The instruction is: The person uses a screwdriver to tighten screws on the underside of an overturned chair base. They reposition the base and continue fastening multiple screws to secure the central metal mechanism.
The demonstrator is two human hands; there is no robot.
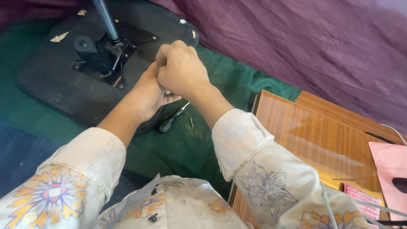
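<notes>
Both hands clench together, right hand (pixel 182 70) over left hand (pixel 148 95), on something hidden at the near edge of the upturned chair seat (pixel 46 80); screwdriver (pixel 171 121) and screw (pixel 191 122) lie just beside on green cloth (pixel 186 148).

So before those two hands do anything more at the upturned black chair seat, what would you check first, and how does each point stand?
1. Both hands, left hand and right hand, together at the black chair seat base: ok.
2. What the fingers grip: cannot tell, hidden.
3. Black-handled screwdriver within reach on the green cloth: ok.
4. Small loose screw beside it: ok.
5. Metal mechanism plate screws all seated: cannot tell.
</notes>
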